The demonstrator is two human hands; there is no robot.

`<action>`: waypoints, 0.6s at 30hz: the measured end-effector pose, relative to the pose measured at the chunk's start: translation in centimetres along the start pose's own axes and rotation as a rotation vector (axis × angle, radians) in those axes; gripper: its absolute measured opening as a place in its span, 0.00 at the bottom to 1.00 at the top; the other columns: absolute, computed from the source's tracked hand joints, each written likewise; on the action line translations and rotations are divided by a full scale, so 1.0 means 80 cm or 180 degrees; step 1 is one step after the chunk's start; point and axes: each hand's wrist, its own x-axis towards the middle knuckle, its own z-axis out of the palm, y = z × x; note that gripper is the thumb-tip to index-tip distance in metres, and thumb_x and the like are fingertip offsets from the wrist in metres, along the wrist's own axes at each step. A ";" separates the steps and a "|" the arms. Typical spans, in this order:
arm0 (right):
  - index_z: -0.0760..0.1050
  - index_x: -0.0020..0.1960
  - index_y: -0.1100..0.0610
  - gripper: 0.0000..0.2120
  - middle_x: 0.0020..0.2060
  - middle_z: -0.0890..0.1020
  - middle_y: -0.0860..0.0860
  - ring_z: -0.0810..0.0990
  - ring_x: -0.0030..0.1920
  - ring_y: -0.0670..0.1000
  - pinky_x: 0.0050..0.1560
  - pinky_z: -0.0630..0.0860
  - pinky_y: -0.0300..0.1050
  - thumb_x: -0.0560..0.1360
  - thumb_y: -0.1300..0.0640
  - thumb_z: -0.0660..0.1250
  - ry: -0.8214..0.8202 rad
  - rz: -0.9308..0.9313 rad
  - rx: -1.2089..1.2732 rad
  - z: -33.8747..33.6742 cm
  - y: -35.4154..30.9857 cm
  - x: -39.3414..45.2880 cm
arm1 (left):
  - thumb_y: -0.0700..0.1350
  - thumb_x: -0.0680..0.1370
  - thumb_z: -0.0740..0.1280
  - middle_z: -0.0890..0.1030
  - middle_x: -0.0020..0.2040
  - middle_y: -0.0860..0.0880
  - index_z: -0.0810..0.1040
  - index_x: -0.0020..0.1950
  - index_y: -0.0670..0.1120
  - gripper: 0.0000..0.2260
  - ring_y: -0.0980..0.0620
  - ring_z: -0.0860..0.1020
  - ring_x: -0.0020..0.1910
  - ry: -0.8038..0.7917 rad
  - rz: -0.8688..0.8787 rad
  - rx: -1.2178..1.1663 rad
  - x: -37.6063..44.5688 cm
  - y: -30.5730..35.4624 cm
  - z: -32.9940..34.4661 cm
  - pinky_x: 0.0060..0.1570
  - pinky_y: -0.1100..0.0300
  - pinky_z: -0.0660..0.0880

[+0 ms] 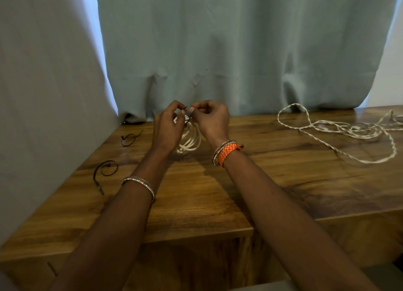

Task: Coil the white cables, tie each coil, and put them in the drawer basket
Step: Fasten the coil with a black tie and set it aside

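Pinching the dark tie (188, 115) between both your left hand (169, 125) and right hand (210, 119), you held the white coil (190, 139) hanging just below them, seemingly clear of the wooden table (196, 192).

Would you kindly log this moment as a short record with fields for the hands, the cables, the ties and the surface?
left hand: pinches the dark tie at the top of the coil
right hand: pinches the same tie
white coil: hangs between the hands, its bottom at the tabletop
loose cable: uncoiled, sprawled at the right
spare ties: two, lying at the left
wooden table: carries everything
drawer basket: not in view
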 end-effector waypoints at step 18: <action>0.80 0.41 0.60 0.02 0.33 0.81 0.50 0.81 0.37 0.48 0.44 0.82 0.45 0.71 0.66 0.71 -0.0213 0.0025 -0.0047 0.003 0.008 0.003 | 0.40 0.79 0.61 0.82 0.40 0.46 0.78 0.50 0.44 0.06 0.51 0.79 0.40 -0.0174 0.0367 0.0456 0.000 -0.006 -0.004 0.37 0.66 0.65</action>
